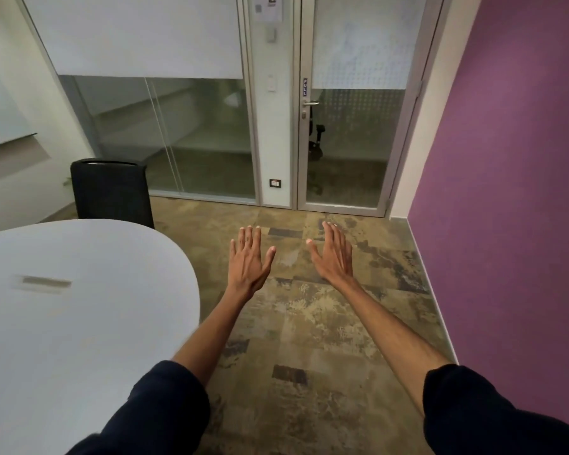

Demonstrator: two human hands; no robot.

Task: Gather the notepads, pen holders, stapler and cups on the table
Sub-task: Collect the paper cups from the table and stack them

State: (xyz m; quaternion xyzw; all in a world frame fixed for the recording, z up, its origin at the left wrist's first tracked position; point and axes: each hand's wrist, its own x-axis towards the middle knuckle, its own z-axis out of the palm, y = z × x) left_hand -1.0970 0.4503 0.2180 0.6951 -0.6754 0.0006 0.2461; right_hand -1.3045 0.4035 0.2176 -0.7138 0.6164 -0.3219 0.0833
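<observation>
Desk (pixel 79 339) sits at my left; my left hand (pixel 248 259) and right hand (pixel 334 256) hover over the floor (pixel 309 330), fingers (pixel 253 236) straight, slightly spread.

The table (pixel 79 323) runs out of the picture at its left and near edges, and the left sleeve (pixel 165 405) covers part of its right rim. A grey mark (pixel 45 284) on the tabletop is smeared beyond telling. The table hides the base of the black chair (pixel 112 192). The notice (pixel 268 6) on the far frame is cropped at the top, and its print, like that of the blue label (pixel 305 87), is too small to read
</observation>
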